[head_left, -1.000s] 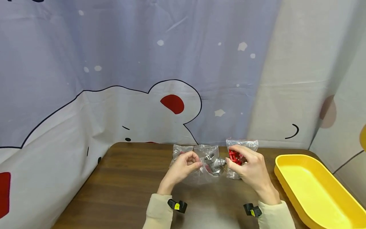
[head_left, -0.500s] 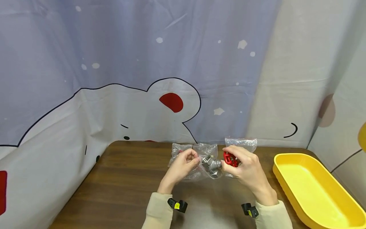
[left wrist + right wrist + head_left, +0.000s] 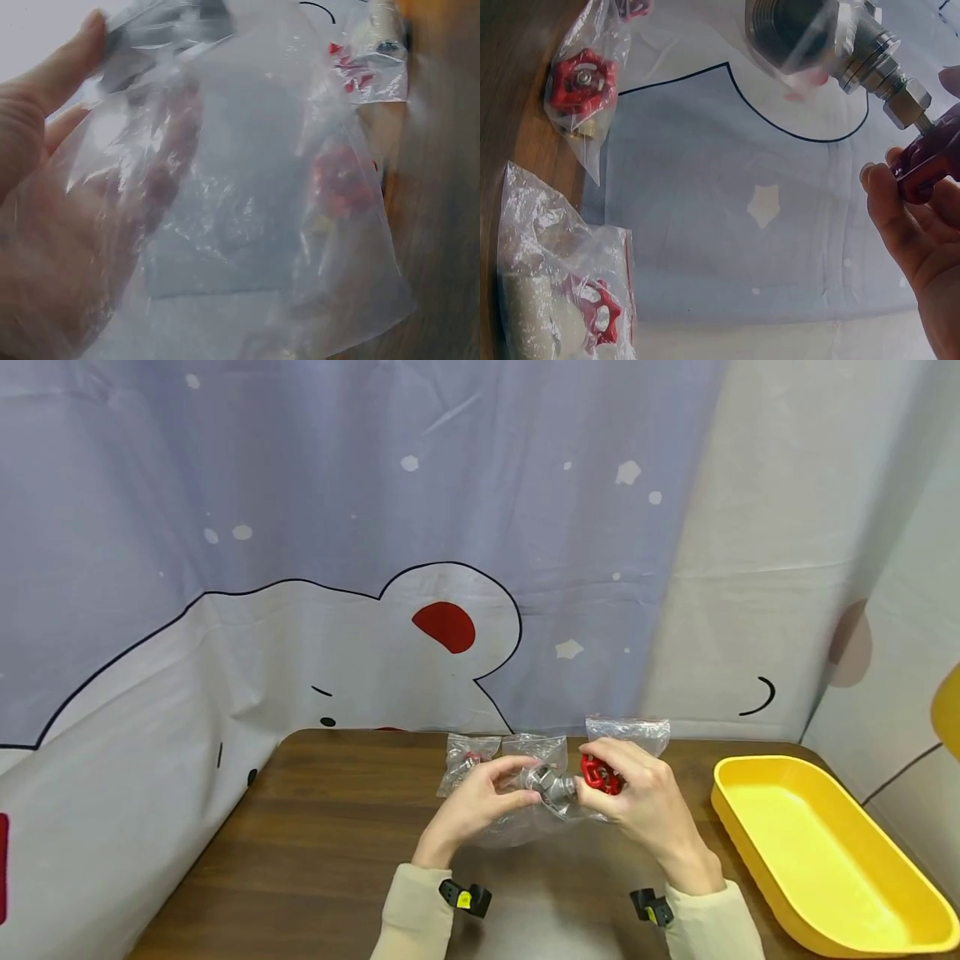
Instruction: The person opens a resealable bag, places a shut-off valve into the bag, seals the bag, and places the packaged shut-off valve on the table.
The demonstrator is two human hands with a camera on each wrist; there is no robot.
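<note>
A silver metal valve (image 3: pixel 557 787) with a red handwheel (image 3: pixel 600 774) is held above the table between both hands. Its wide threaded end sits inside a clear plastic bag (image 3: pixel 225 225), while the stem and handwheel stick out. The right hand (image 3: pixel 656 797) grips the handwheel with thumb and fingers; in the right wrist view the stem and hex nut (image 3: pixel 907 103) are bare. At the bag's side, the left hand (image 3: pixel 474 802) holds the plastic with thumb and fingers around the valve's covered end. Plastic partly veils its fingers in the left wrist view.
Behind the hands lie bagged valves with red handwheels: a left bag (image 3: pixel 467 762), a middle bag (image 3: pixel 583 82) and a right bag (image 3: pixel 570 300). A yellow tray (image 3: pixel 757 860) stands at the table's right side. A printed curtain (image 3: pixel 337 652) hangs behind the brown table (image 3: pixel 345 835).
The right hand has moved slightly left with the valve. The left hand's thumb and fingers have spread from a pinch on the bag to around the valve's covered end.
</note>
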